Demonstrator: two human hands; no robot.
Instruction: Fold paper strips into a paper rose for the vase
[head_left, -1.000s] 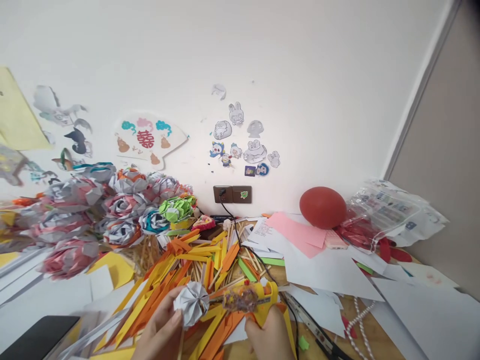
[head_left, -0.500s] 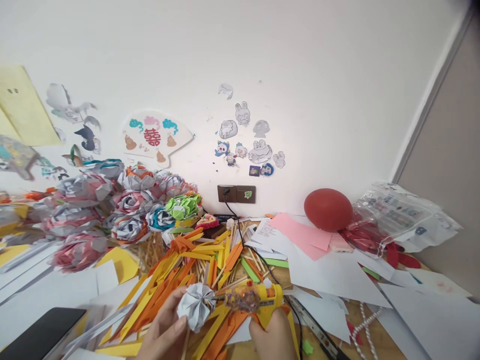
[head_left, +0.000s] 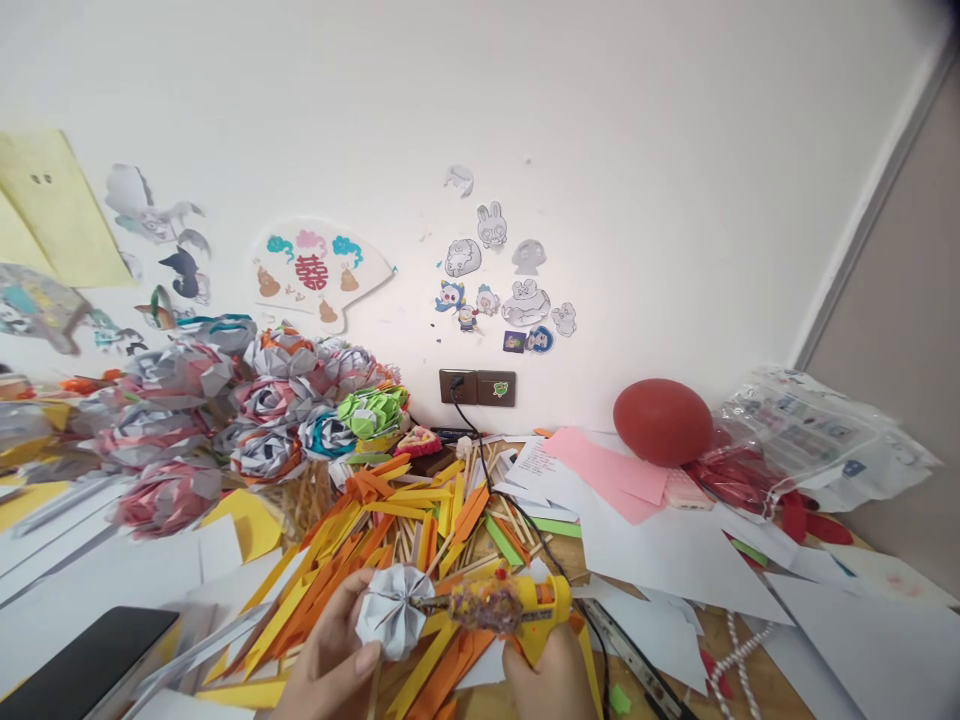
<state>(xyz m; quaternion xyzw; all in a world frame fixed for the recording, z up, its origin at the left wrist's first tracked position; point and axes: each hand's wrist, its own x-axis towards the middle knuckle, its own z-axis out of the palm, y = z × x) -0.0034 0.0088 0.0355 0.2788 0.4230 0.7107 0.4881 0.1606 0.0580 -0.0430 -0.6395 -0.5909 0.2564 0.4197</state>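
Note:
Between the thumb and fingers of my left hand (head_left: 330,650) is a white folded paper flower (head_left: 397,615), its pleated centre facing right. A thin stick seems to run down below it. My right hand (head_left: 551,675) is wrapped round the handle of a yellow hot glue gun (head_left: 517,605), its barrel crusted with brownish residue. The gun's nozzle points left and meets the middle of the flower; whether glue is coming out is too small to see. Under both hands lie folded orange and yellow paper strips (head_left: 300,590).
Finished paper flowers (head_left: 270,400) are heaped at the left, above a black phone (head_left: 90,660). A dark cord (head_left: 487,460) runs from the wall socket (head_left: 478,387). Rightward are a long stapler-like metal tool (head_left: 637,660), white sheets (head_left: 660,560), a red balloon (head_left: 662,420) and plastic bags (head_left: 817,430).
The view has shifted slightly, so the surroundings sit a little further right. Both hands keep their holds, with the nozzle still at the flower's centre.

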